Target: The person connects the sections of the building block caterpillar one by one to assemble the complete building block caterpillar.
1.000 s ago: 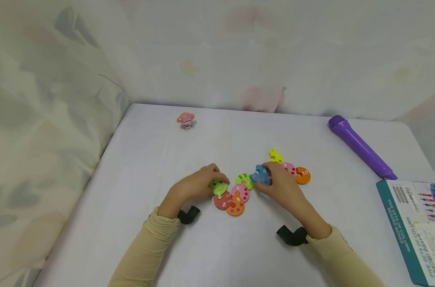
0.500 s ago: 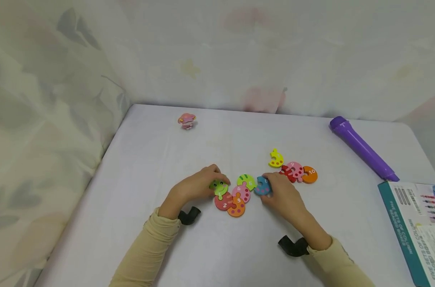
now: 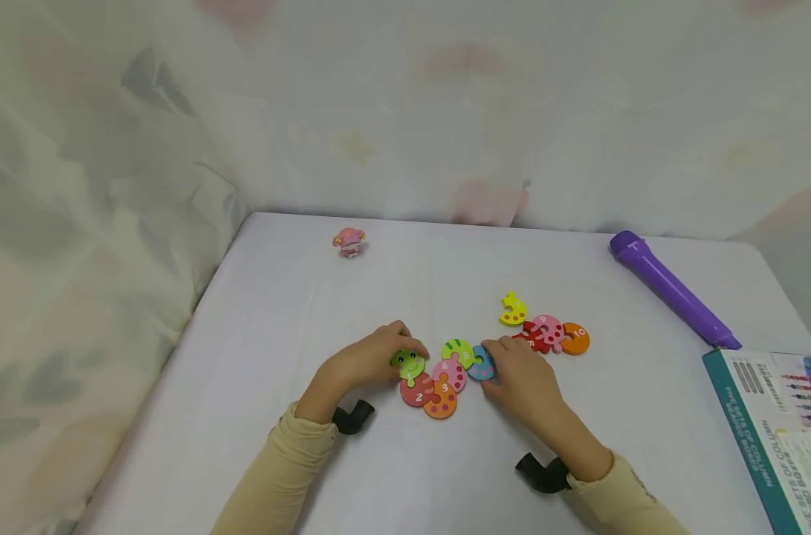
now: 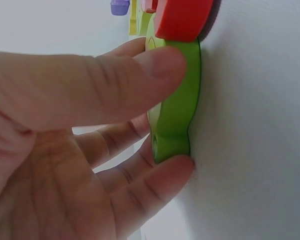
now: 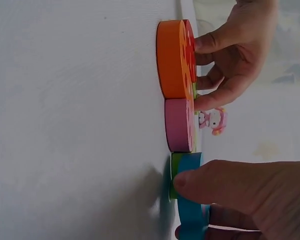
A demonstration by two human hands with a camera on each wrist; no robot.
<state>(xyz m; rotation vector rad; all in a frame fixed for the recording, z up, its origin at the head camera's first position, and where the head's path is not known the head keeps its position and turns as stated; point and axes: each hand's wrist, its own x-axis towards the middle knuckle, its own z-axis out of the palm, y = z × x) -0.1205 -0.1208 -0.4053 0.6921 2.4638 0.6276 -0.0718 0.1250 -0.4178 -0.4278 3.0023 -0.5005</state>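
Observation:
My left hand (image 3: 360, 365) pinches the green smiling-face puzzle piece (image 3: 412, 362) at the left end of a joined caterpillar chain. In the left wrist view, the thumb lies along the side of this piece (image 4: 182, 100) and a finger touches its end. The chain runs on through a red piece (image 3: 413, 392), an orange piece (image 3: 441, 407), a pink piece (image 3: 450, 377) and a striped green piece (image 3: 455, 349). At that far end my right hand (image 3: 527, 380) pinches a blue spotted puzzle piece (image 3: 480, 365). In the right wrist view the blue piece (image 5: 190, 215) overlaps the green one, with a shadow beneath.
Just behind the right hand lie a yellow piece (image 3: 512, 308), a red piece (image 3: 534, 338), a pink piece (image 3: 548, 328) and an orange piece (image 3: 576, 339). A pink figurine (image 3: 349, 242) stands at the back left. To the right are a purple microphone-shaped tube (image 3: 673, 288) and a box (image 3: 766, 438).
My right hand has brought the blue puzzle piece down and left to the striped green piece, uncovering the red piece behind. The left hand keeps its hold. The head view has tilted slightly.

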